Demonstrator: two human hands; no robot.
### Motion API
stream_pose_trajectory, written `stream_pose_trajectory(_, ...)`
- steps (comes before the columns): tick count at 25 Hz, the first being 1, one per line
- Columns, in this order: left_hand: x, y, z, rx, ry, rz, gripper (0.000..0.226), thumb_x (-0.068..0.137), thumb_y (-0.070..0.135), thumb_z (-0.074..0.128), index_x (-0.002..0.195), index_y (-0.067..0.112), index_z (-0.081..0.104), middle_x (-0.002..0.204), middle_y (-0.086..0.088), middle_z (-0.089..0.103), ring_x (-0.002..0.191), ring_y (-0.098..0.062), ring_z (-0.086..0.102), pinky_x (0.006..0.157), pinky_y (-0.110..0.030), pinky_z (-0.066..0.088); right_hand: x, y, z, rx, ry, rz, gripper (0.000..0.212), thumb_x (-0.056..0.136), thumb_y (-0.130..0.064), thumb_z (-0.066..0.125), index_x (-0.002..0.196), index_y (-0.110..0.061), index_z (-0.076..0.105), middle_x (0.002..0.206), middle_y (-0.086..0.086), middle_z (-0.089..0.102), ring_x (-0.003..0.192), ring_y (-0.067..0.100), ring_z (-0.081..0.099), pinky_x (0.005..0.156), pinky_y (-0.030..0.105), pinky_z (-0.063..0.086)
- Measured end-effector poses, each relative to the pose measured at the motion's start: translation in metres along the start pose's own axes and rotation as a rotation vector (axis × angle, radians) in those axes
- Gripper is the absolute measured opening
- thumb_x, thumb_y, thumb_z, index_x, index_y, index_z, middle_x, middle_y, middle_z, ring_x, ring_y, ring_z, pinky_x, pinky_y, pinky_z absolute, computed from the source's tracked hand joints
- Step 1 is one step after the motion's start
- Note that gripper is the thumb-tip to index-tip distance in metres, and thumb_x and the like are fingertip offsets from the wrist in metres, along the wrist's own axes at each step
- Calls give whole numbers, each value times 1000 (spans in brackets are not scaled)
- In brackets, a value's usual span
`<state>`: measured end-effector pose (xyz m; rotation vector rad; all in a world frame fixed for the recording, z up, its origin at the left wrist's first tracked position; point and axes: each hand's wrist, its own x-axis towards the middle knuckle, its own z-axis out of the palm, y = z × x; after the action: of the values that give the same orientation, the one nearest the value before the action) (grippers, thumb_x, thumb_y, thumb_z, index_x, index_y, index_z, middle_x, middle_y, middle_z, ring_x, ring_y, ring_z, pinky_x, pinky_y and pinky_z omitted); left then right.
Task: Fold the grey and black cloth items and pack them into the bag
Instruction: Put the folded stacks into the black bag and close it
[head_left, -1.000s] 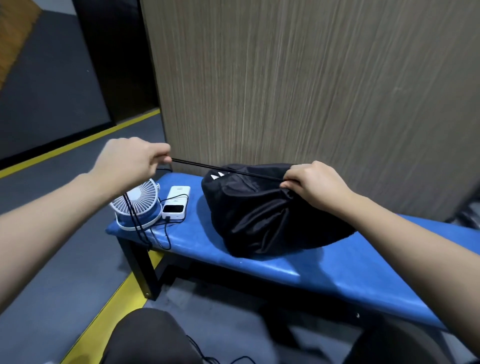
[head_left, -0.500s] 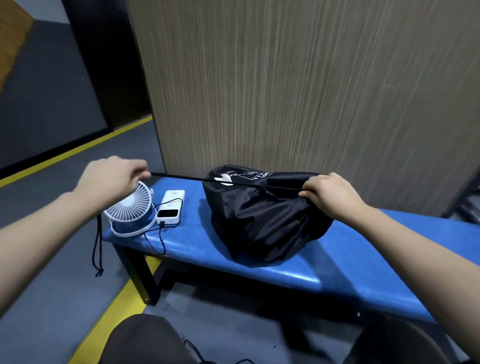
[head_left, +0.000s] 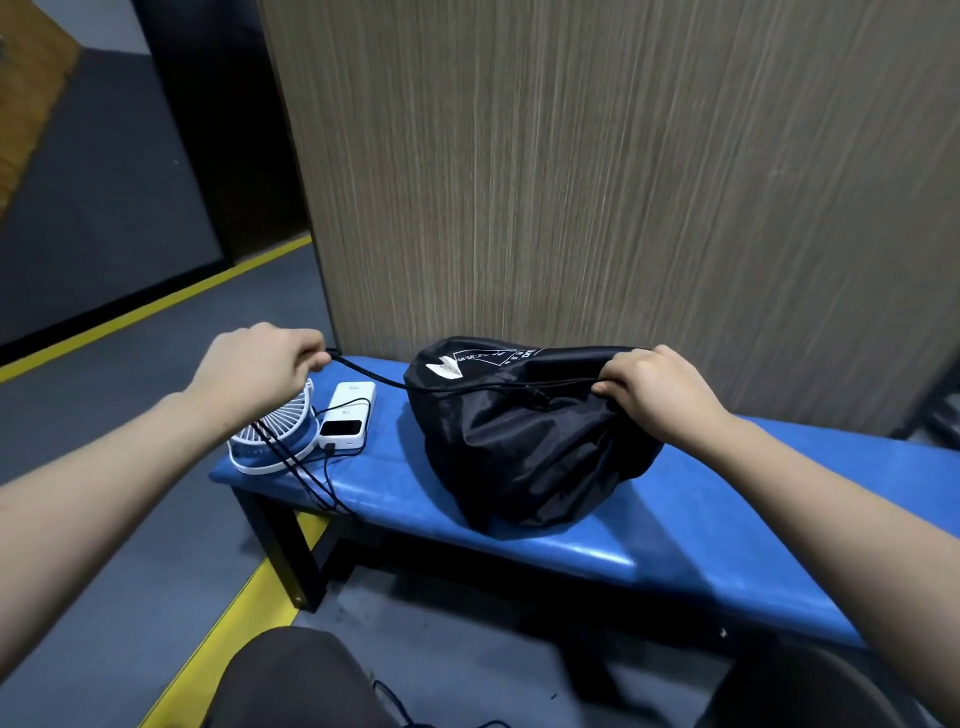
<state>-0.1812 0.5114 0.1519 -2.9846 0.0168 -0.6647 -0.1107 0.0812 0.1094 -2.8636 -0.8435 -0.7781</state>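
Since 0.5 s ago the left hand has come back in toward the bag, so the cord run between them is shorter and dips a little instead of stretching flat; 1 s ago it was pulled high and taut. The bag mouth looks cinched under the right hand, and no grey or black cloth shows outside, so my read is packing is done and this is the closing step, nearly finished. Left grip: fingers curled tight round the cord end, with the slack loop hanging down past the fan and over the table edge. Right grip: fingers curled, pinching the gathered bag top where the cord enters; whether it also has the cord itself I can't tell. The bag sits on the table against the wall panel, bulging, directly below and left of the right grip, well right of the left grip, joined to it only by the cord. The power bank lies between fan and bag, touching neither hand. Next move probably needs 1 more tug or a release.
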Motion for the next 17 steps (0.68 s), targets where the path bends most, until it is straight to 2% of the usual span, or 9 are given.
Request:
stream_pose_trajectory(5,0,8,2,-24,7,10,25,100,44,45,81,30,55,69,2,60,70,-25,57,59,-32,37,6,-10,1,-2,6,-17,22,96,-32,60,83,-16,69,80,-3,67,85,24,65,75,37,42)
stream_pose_trajectory(10,2,43,8,-55,-162,17,27,100,47,43,97,29,64,95,-1,67,94,-28,62,73,-35,46,17,-24,0,-9,7,-47,24,97,-34,57,85,-16,69,83,-2,68,88,24,64,77,37,40)
stream_pose_trajectory(13,8,75,9,-150,-211,99,28,99,48,46,109,29,64,109,5,64,107,-22,59,81,-35,47,22,-30,-2,-15,18,-67,25,96,-34,58,85,-15,69,83,-2,68,87,24,64,78,37,40)
stream_pose_trajectory(17,17,138,5,-347,-190,286,35,94,50,55,124,31,56,122,8,59,115,-17,56,92,-38,48,21,-37,-6,7,26,-58,23,95,-34,59,86,-16,70,85,-2,69,89,24,65,77,35,38)
